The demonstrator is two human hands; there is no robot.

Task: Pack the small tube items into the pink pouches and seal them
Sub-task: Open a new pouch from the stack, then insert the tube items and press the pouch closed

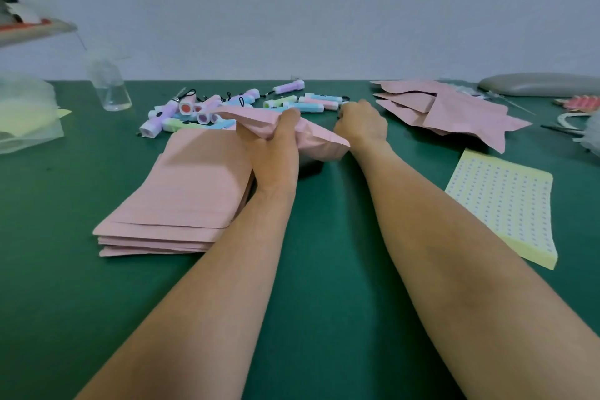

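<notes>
My left hand (pixel 276 143) grips a pink pouch (pixel 311 140) held up off the green table, with its open mouth facing right. My right hand (pixel 362 123) reaches past the pouch to the pile of small pastel tube items (pixel 227 107), its fingers curled at the pile's right end. What those fingers hold is hidden by the back of the hand. A flat stack of pink pouches (pixel 181 191) lies under my left forearm. A loose heap of pink pouches (pixel 448 110) lies at the far right.
A yellow sheet of small dot stickers (pixel 506 204) lies to the right. A clear glass bottle (pixel 108 84) stands at the back left, beside crumpled plastic bags (pixel 26 117). A grey oblong object (pixel 539 84) and craft bits sit at the far right.
</notes>
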